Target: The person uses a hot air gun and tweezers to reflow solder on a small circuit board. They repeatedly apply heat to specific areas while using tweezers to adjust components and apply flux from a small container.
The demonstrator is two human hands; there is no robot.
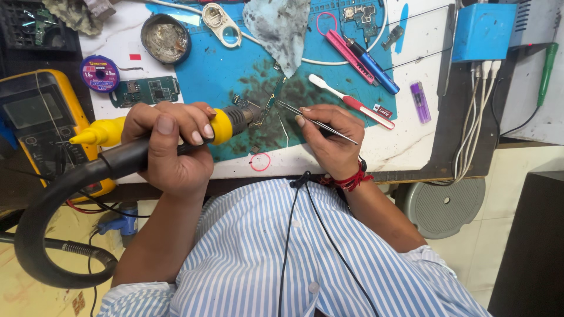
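Note:
My left hand [170,144] grips a black and yellow hot-air gun handle [226,124], its thick black hose [47,211] looping down to the left. The nozzle points right at a small circuit board [258,108] lying on the blue work mat [223,70]. My right hand [332,138] pinches thin metal tweezers [305,117], whose tips reach the board from the right. A red thread band circles my right wrist.
A yellow multimeter [35,123] sits at the left, a green circuit board [144,91] and solder wire spool [100,73] beside it. A round flux tin [165,38], grey cloth [282,29], toothbrush [346,100], pens, purple lighter [419,94] and blue box [483,32] lie farther back.

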